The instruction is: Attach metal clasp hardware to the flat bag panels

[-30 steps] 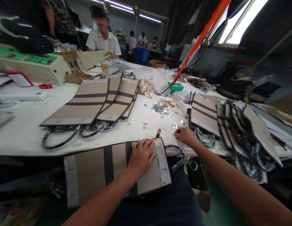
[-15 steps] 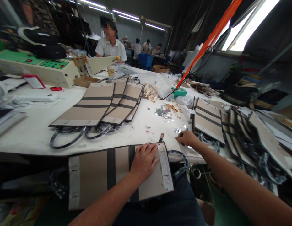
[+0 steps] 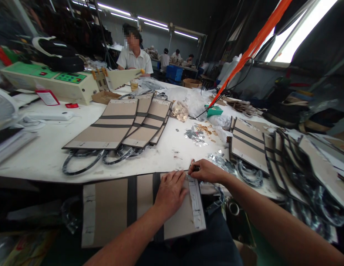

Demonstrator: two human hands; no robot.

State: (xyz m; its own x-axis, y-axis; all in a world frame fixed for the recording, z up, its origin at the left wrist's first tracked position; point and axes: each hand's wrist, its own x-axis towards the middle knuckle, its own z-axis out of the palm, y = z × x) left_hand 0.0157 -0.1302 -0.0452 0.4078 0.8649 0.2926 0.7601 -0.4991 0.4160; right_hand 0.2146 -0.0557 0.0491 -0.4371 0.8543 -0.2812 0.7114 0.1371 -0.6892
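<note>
Beige pnl [image 3: 144, 199] partly hidden under L hand [image 3: 171, 194].

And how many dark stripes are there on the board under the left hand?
2. One stripe crosses the board left of the left hand; the other stripe runs partly beneath that hand. More could be hidden there.
</note>
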